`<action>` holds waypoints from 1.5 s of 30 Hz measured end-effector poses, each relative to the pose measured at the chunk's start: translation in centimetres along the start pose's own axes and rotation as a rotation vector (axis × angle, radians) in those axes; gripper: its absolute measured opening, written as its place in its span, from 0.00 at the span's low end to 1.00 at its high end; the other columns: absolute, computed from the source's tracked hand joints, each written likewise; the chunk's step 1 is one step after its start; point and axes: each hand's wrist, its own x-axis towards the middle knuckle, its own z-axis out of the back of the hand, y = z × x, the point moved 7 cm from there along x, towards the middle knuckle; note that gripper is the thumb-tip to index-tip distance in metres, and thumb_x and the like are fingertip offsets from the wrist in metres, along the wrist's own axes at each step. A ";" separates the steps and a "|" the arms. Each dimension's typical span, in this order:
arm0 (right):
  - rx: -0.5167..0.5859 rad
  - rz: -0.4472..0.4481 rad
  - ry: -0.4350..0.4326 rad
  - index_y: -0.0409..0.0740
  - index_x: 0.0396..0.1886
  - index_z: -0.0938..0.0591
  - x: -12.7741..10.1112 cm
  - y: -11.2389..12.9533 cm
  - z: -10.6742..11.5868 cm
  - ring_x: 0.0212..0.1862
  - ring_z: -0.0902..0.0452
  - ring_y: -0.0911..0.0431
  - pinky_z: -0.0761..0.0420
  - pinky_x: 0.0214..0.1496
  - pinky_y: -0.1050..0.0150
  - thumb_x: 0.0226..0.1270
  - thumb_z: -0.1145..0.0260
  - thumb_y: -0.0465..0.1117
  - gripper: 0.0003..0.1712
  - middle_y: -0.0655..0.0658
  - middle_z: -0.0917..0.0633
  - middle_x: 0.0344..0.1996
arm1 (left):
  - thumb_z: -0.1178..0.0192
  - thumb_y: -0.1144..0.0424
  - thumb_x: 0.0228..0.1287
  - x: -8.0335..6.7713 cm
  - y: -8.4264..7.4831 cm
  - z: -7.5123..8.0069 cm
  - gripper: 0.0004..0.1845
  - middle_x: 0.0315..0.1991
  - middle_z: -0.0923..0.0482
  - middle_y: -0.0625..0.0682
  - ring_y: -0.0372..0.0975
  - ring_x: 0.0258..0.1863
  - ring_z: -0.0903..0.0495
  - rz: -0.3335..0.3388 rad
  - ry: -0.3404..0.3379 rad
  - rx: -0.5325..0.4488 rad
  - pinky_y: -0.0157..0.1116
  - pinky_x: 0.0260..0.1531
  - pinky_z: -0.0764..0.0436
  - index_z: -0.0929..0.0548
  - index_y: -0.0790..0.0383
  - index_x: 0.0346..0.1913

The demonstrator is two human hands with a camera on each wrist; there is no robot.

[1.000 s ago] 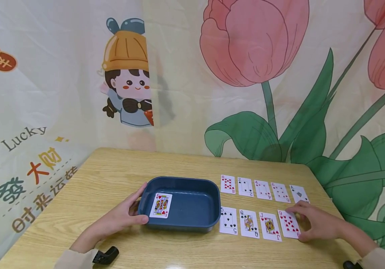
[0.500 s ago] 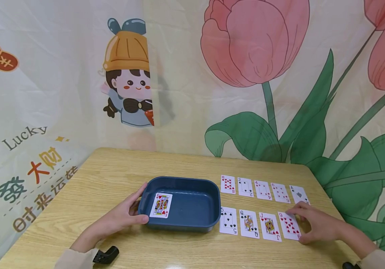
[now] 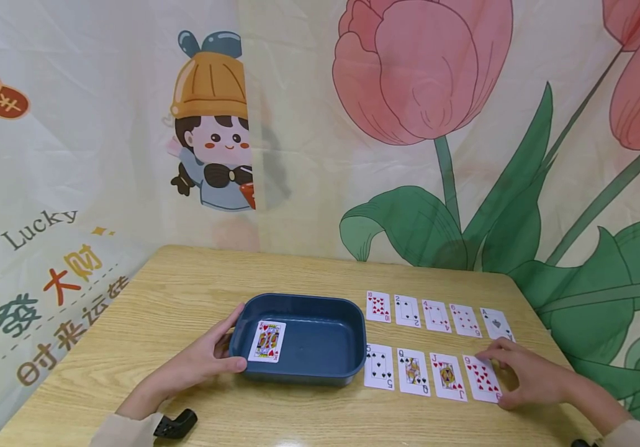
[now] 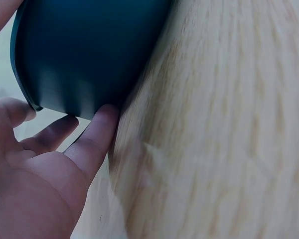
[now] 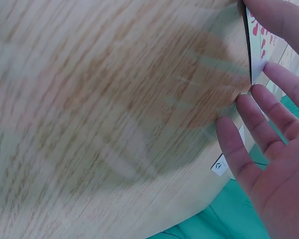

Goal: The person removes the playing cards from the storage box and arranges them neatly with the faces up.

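Observation:
A dark blue rectangular plastic tray [image 3: 320, 347] sits on the table, with a king of hearts [image 3: 267, 341] lying face up at its left end. My left hand [image 3: 208, 351] holds that end, thumb at the front corner and fingers round the side; the left wrist view has fingertips against the tray's wall [image 4: 89, 55]. At the right, my right hand [image 3: 534, 372] pinches the nine of hearts playing card [image 3: 483, 379] by its right edge, between thumb and index finger. The right wrist view shows the card's edge [image 5: 254, 45] between them, the other fingers spread.
Beside the nine lie a jack of hearts [image 3: 449, 377], a queen [image 3: 414, 372] and a five of spades [image 3: 379, 367] against the tray. Behind them runs a second row of face-up cards, ending in an ace [image 3: 496, 325]. A printed cloth [image 3: 297, 124] hangs behind the table [image 3: 185, 279].
The nine of hearts has slid slightly toward the front of the table with my right hand. The left hand and tray stay put.

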 end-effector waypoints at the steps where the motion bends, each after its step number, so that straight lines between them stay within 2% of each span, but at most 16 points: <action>1: -0.003 0.002 -0.003 0.51 0.69 0.19 0.0 0.0 0.0 0.55 0.29 0.53 0.27 0.56 0.69 0.51 0.14 0.54 0.45 0.51 0.26 0.57 | 0.31 0.68 0.73 0.0 0.0 0.0 0.59 0.79 0.49 0.76 0.58 0.68 0.27 0.004 -0.002 -0.003 0.35 0.58 0.17 0.67 0.50 0.88; 14: -0.010 0.051 -0.021 0.50 0.69 0.19 0.0 0.3 0.0 0.57 0.29 0.53 0.27 0.58 0.69 0.52 0.14 0.54 0.44 0.51 0.26 0.58 | 0.31 0.68 0.73 -0.1 0.1 0.0 0.59 0.80 0.51 0.76 0.59 0.70 0.29 -0.006 -0.006 0.001 0.34 0.58 0.18 0.66 0.49 0.88; 23: -0.009 0.043 -0.009 0.50 0.70 0.20 -0.1 0.4 0.0 0.56 0.29 0.53 0.27 0.57 0.69 0.52 0.14 0.54 0.44 0.51 0.26 0.57 | 0.31 0.68 0.72 -0.1 0.2 0.1 0.59 0.80 0.48 0.74 0.57 0.69 0.28 0.031 -0.024 0.016 0.34 0.59 0.18 0.65 0.47 0.88; 30: -0.010 0.040 -0.007 0.50 0.70 0.20 -0.1 0.4 0.0 0.56 0.29 0.54 0.28 0.56 0.69 0.52 0.14 0.54 0.45 0.51 0.27 0.57 | 0.31 0.68 0.72 0.0 0.1 0.1 0.59 0.80 0.49 0.75 0.58 0.69 0.29 0.011 -0.019 0.021 0.33 0.58 0.18 0.65 0.49 0.88; 45: -0.029 0.036 -0.020 0.54 0.69 0.20 -0.1 0.3 0.0 0.55 0.29 0.54 0.26 0.56 0.67 0.51 0.14 0.54 0.44 0.52 0.26 0.57 | 0.31 0.67 0.73 -0.1 0.1 0.2 0.58 0.80 0.48 0.74 0.56 0.69 0.28 0.038 -0.028 0.025 0.33 0.58 0.18 0.65 0.47 0.88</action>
